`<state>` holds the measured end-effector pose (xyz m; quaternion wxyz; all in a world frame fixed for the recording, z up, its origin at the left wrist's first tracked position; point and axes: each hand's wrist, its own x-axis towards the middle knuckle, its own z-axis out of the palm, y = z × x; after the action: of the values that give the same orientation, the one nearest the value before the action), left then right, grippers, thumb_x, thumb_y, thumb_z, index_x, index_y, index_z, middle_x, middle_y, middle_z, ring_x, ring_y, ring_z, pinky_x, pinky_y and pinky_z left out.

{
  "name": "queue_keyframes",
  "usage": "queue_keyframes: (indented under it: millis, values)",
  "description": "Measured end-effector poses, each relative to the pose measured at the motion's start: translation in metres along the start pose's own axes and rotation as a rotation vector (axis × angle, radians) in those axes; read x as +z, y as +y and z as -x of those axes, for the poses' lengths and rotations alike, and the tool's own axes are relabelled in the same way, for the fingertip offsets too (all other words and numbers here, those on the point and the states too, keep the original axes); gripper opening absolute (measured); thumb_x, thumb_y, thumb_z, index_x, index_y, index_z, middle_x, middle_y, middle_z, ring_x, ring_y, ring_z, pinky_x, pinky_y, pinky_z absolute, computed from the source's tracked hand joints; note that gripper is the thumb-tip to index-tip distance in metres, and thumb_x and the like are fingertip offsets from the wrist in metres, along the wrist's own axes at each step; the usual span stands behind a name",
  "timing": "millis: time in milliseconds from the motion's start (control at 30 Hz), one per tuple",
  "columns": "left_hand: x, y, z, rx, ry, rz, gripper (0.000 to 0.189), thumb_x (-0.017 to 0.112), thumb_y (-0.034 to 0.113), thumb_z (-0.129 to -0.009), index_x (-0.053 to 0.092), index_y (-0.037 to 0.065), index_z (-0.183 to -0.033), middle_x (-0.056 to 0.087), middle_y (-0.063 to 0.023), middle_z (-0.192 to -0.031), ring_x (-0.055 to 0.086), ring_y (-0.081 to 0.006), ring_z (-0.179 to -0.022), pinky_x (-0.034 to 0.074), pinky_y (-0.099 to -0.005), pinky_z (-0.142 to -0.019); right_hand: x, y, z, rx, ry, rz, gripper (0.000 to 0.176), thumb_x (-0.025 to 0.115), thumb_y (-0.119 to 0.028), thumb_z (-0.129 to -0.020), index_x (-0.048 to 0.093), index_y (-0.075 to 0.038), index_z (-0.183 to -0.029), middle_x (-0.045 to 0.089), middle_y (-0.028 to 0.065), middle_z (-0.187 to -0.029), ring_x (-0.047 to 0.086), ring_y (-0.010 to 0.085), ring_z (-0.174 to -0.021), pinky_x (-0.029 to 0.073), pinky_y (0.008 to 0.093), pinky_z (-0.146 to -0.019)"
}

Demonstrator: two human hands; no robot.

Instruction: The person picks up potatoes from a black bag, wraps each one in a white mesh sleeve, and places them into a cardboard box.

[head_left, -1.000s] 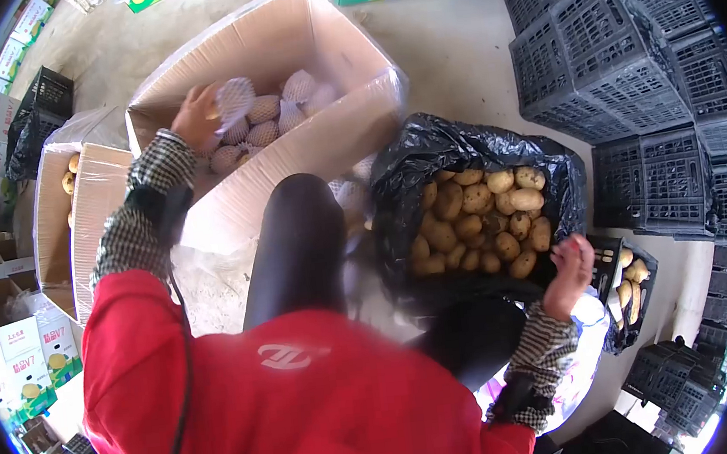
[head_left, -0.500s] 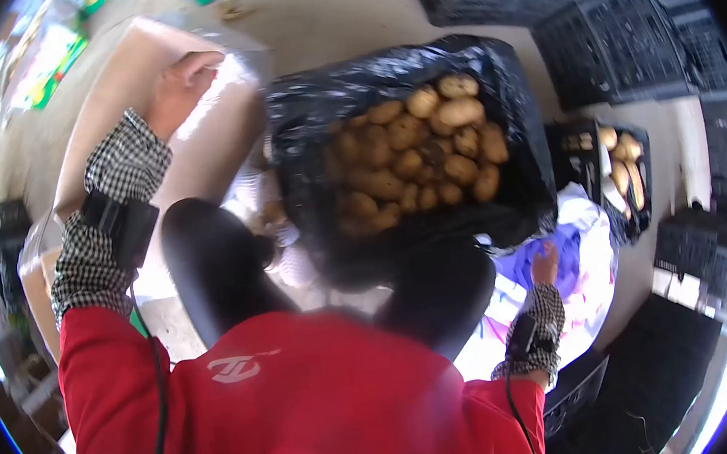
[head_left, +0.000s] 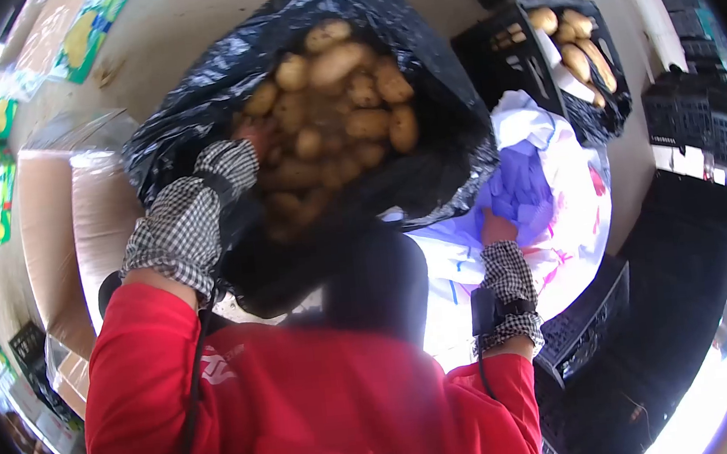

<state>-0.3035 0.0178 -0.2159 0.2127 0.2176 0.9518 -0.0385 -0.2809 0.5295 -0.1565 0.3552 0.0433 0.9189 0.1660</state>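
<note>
While plenty of bare potatoes (head_left: 368,124) lie heaped in black plastic liner (head_left: 209,77), none visibly lifted out, left hand (head_left: 259,137) reaches among them, right hand (head_left: 498,228) touches purple material (head_left: 521,187) in white sack (head_left: 573,207); can't tell either grip.

Black crates (head_left: 678,113), right; green-printed cartons (head_left: 83,42), upper left; pale floor (head_left: 178,26).

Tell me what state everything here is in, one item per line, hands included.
Large black plastic bag: open, crumpled.
Brown oval potatoes: loose, piled inside it.
White plastic bag: open, purple contents showing.
Black plastic crate: open-topped, more potatoes inside.
Left hand: in among the piled potatoes, grip blurred.
Right hand: at the purple contents, fingers partly hidden.
</note>
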Motion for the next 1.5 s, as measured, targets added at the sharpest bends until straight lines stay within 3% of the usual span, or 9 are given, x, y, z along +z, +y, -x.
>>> queue_keyframes:
  millis: [233,533,700,733,1033,1200,1333,1433,1500]
  values:
    - [0.013,-0.005,0.000,-0.140,0.103,0.397,0.041,0.058,0.018,-0.075,0.049,0.011,-0.114,0.050,-0.0128,-0.114,0.047,-0.0288,-0.105,0.037,-0.0402,-0.090,-0.046,0.004,0.038,-0.278,0.796,-0.535,0.025,0.051,-0.017,-0.082,0.050,-0.012,-0.106,0.062,0.0116,-0.079,0.062,0.0232,-0.071,0.047,0.0321,-0.059]
    - [-0.160,0.075,0.090,0.136,-0.065,2.195,0.064,0.065,0.021,-0.074,0.033,0.005,-0.127,0.050,-0.0097,-0.115,0.050,-0.0196,-0.105,0.039,-0.0343,-0.091,-0.156,-0.053,0.132,-0.655,0.092,-2.443,0.034,0.039,-0.024,-0.091,0.049,0.004,-0.108,0.055,0.0111,-0.097,0.052,0.0204,-0.091,0.040,0.0288,-0.085]
    - [-0.213,0.110,0.155,0.436,-0.009,2.350,0.072,0.074,0.024,-0.065,0.035,0.005,-0.123,0.049,-0.0079,-0.116,0.047,-0.0209,-0.109,0.037,-0.0371,-0.093,-0.186,-0.178,0.177,-1.037,-0.175,-2.165,0.019,0.049,-0.016,-0.085,0.054,-0.001,-0.095,0.058,0.0057,-0.086,0.055,0.0135,-0.080,0.043,0.0252,-0.075]
    - [-0.218,0.111,0.169,0.457,0.015,2.357,0.072,0.074,0.022,-0.064,0.035,0.004,-0.122,0.049,-0.0083,-0.115,0.047,-0.0203,-0.108,0.037,-0.0363,-0.093,-0.189,-0.201,0.176,-1.254,0.560,-1.465,0.015,0.053,-0.009,-0.082,0.056,-0.002,-0.094,0.059,0.0062,-0.088,0.055,0.0128,-0.081,0.043,0.0248,-0.075]
    - [-0.195,0.069,0.277,0.027,0.687,1.632,0.047,0.065,0.019,-0.070,0.048,0.001,-0.110,0.054,-0.0088,-0.103,0.050,-0.0179,-0.098,0.039,-0.0303,-0.087,-0.210,-0.278,0.250,-1.248,0.247,-1.854,0.012,0.048,-0.005,-0.086,0.055,0.000,-0.094,0.057,0.0019,-0.083,0.051,0.0089,-0.076,0.043,0.0217,-0.069]
    - [-0.136,0.021,0.290,-0.313,1.004,1.251,0.035,0.063,0.013,-0.073,0.052,-0.002,-0.103,0.057,-0.0089,-0.097,0.052,-0.0157,-0.088,0.043,-0.0311,-0.078,-0.222,-0.335,0.317,-1.711,1.105,-0.548,0.019,0.062,-0.005,-0.072,0.059,-0.004,-0.091,0.060,0.0128,-0.076,0.059,0.0250,-0.062,0.046,0.0304,-0.056]
    - [-0.118,-0.017,0.360,-0.643,0.937,1.067,0.030,0.057,0.007,-0.076,0.053,-0.001,-0.104,0.058,-0.0107,-0.101,0.053,-0.0165,-0.091,0.043,-0.0321,-0.081,-0.213,-0.384,0.329,-1.855,0.814,-0.648,0.022,0.062,-0.003,-0.070,0.059,-0.005,-0.091,0.059,0.0113,-0.074,0.058,0.0257,-0.063,0.046,0.0321,-0.056]
    - [-0.047,-0.069,0.423,0.010,1.277,1.971,0.029,0.053,0.008,-0.078,0.052,0.000,-0.106,0.055,-0.0127,-0.108,0.053,-0.0197,-0.096,0.042,-0.0341,-0.086,-0.202,-0.397,0.305,-1.813,0.661,-0.629,0.019,0.061,-0.002,-0.071,0.060,-0.005,-0.090,0.059,0.0114,-0.074,0.058,0.0254,-0.064,0.047,0.0314,-0.058]
    - [-0.007,-0.107,0.466,-0.581,1.223,1.666,0.030,0.052,0.010,-0.077,0.052,-0.001,-0.105,0.055,-0.0168,-0.104,0.055,-0.0251,-0.093,0.043,-0.0339,-0.083,-0.192,-0.393,0.281,-1.666,0.484,-0.627,0.016,0.056,-0.001,-0.075,0.060,-0.003,-0.090,0.059,0.0121,-0.078,0.058,0.0238,-0.067,0.046,0.0290,-0.060]
